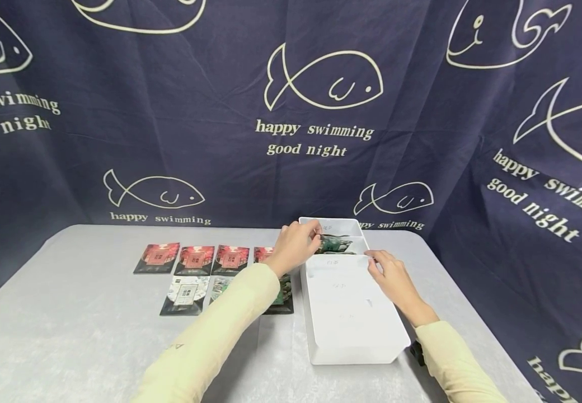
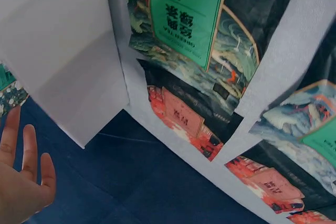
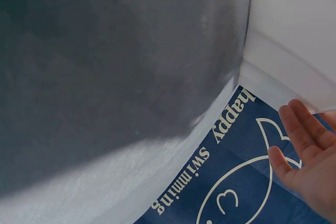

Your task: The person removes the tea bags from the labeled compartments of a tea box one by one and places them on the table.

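A long white box (image 1: 355, 313) with dividers and handwritten labels stands on the table. My left hand (image 1: 293, 243) reaches over its far part and pinches a green tea packet (image 1: 333, 244) at its left edge, inside an open compartment. In the left wrist view that hand's fingers (image 2: 30, 148) show beside a packet corner; the thumb is out of sight. My right hand (image 1: 395, 282) rests its fingertips at the box's right rim. The right wrist view shows these fingers (image 3: 307, 129) fairly straight along the outer wall.
Left of the box lie red tea packets (image 1: 197, 260) in a back row. In front are a white packet (image 1: 185, 295) and green packets (image 2: 181, 22), partly behind my left sleeve. A dark object (image 1: 417, 354) sits by the box's near right corner. A blue curtain (image 1: 230, 140) hangs behind.
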Motion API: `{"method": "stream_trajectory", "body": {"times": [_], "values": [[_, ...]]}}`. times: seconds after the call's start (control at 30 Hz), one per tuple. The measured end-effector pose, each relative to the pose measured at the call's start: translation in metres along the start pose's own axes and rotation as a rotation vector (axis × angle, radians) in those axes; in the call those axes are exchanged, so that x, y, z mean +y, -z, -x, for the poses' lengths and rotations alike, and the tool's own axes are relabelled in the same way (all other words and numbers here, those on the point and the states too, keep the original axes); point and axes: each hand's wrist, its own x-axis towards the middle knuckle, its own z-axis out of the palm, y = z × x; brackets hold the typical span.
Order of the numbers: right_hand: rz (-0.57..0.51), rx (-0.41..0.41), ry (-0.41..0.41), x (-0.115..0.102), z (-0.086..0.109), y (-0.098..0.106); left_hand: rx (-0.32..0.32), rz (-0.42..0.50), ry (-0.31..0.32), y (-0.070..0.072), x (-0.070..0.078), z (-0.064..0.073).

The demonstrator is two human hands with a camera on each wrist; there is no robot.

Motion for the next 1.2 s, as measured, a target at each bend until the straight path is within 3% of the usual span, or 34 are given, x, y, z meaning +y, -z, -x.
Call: {"method": "stream_trajectory", "body": {"times": [0.73,1.2], "values": [[-0.005,-0.015,-0.005,0.002,0.0,0.0,0.2,0.136,-0.012,0.038,0.003,0.001],[-0.008,0.004,0.01,0.002,0.0,0.0,0.126,0.24,0.044,0.066,-0.014,0.025]]}}
